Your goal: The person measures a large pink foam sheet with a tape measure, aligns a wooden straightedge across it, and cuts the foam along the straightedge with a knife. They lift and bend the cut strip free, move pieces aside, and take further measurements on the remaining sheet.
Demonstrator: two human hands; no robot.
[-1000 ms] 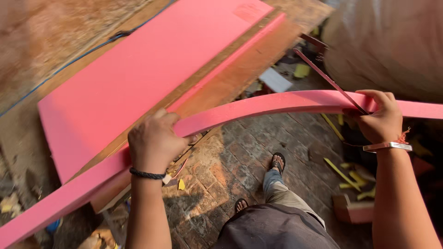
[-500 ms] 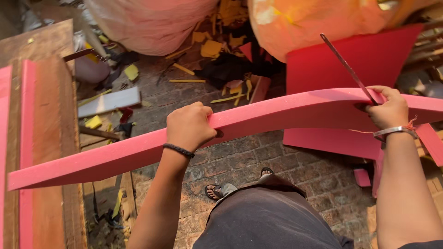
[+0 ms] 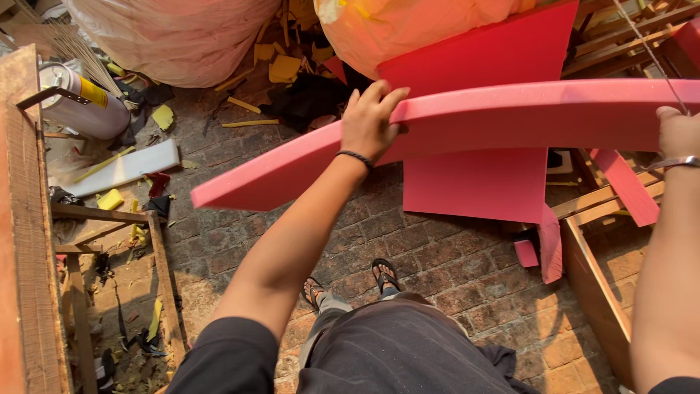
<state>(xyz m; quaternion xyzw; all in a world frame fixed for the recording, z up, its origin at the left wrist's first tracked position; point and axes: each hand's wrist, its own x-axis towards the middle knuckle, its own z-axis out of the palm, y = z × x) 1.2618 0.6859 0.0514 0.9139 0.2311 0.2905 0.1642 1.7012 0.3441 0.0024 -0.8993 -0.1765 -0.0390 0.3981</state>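
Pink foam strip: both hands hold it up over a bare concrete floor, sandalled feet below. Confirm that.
Not quite. The head view shows the floor is brick paving, not bare concrete. The rest holds: the left hand and the right hand hold the pink foam strip up, with sandalled feet below.

pink foam strip (image 3: 503,117) | long, bowed | held level above brick floor

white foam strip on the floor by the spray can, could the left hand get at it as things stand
Probably not: the left hand is gripping the long pink foam strip, held up above the brick floor, and the white foam strip lies low, off left.
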